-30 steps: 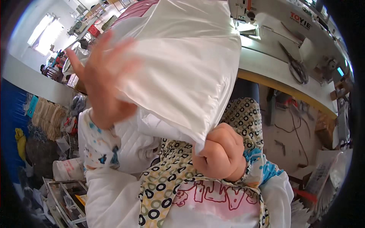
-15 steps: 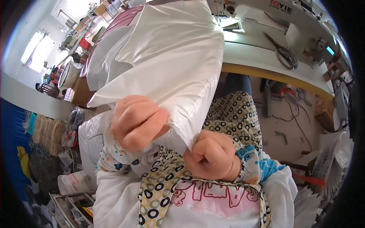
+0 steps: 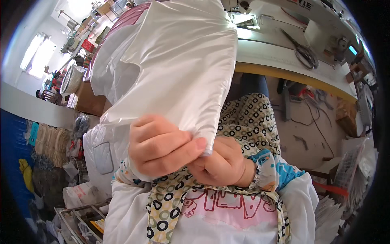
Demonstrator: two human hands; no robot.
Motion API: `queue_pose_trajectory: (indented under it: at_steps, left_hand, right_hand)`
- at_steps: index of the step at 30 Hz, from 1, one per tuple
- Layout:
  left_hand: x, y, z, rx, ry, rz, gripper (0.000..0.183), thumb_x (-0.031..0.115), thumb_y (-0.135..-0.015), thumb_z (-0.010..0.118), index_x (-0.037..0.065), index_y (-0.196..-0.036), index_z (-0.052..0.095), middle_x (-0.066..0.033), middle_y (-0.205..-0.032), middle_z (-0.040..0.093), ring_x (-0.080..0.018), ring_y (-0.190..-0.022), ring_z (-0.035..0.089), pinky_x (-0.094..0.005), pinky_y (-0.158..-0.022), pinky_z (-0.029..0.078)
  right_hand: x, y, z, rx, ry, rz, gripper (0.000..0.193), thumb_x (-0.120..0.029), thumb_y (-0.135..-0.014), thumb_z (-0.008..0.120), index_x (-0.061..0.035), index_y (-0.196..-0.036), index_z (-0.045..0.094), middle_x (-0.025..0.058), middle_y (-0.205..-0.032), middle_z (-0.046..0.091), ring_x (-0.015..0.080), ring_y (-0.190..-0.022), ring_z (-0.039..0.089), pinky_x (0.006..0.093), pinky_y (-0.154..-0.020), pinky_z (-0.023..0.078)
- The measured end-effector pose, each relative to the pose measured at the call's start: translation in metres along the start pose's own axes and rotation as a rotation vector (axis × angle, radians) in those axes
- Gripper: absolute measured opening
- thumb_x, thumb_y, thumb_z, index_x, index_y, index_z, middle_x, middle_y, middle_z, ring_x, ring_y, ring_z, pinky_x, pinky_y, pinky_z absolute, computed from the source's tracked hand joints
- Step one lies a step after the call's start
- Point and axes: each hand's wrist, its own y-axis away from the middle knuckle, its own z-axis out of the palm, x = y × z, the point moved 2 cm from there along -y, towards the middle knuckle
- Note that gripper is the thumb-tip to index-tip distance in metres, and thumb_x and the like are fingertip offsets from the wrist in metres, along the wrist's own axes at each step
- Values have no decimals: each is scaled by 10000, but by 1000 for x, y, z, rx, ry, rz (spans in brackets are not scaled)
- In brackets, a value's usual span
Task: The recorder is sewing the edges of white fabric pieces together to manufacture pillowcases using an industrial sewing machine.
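Note:
A glossy white fabric (image 3: 178, 61) stretches from the sewing machine (image 3: 243, 6) down toward me, its near edge gathered between my hands. My left hand (image 3: 162, 146) is closed on that near edge, with thumb and fingertips pinching the corner. Just right of it, my right hand (image 3: 219, 162) is closed on the same end, partly behind the left fingers. The two hands touch. How the cloth is folded inside the fingers is hidden.
Dark-handled scissors (image 3: 302, 51) lie on the white machine table (image 3: 260, 51), which has a yellow front edge. More white and maroon cloth (image 3: 118, 24) is heaped at the far left. A patterned apron (image 3: 248, 114) covers my lap. Cords (image 3: 313, 122) trail across the floor at right.
My left hand has moved right and slightly down, meeting my right hand at the fabric's corner. The near edge, formerly spread between the hands, is now bunched together.

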Motion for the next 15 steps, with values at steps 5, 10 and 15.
queue_pose_trajectory:
  at_steps: [5, 10, 15]
  left_hand:
    - [4, 7, 5, 75, 63, -196, 134, 32, -752, 705, -11, -837, 611, -75, -726, 587, -168, -502, 527, -300, -429, 412]
    - [-2, 12, -10, 61, -139, -200, 274, 29, -644, 800, 46, -890, 681, -14, -721, 622, -150, -507, 538, -267, -444, 399]
    - [-11, -10, -26, -139, -249, -125, 318, 67, -610, 747, 38, -922, 690, -24, -719, 596, -154, -519, 542, -278, -439, 391]
  right_hand:
    - [7, 6, 2, 17, -163, 30, 222, 19, -648, 682, -50, -751, 498, 53, -659, 472, 201, -486, 496, 318, -401, 401]
    - [-3, -4, -9, 13, -218, 264, 252, 91, -661, 686, -44, -802, 528, 73, -701, 548, 184, -546, 512, 261, -488, 420]
    - [2, -25, -10, 157, -44, 205, 324, 134, -604, 675, -6, -879, 579, 74, -768, 550, 173, -623, 509, 247, -531, 413]
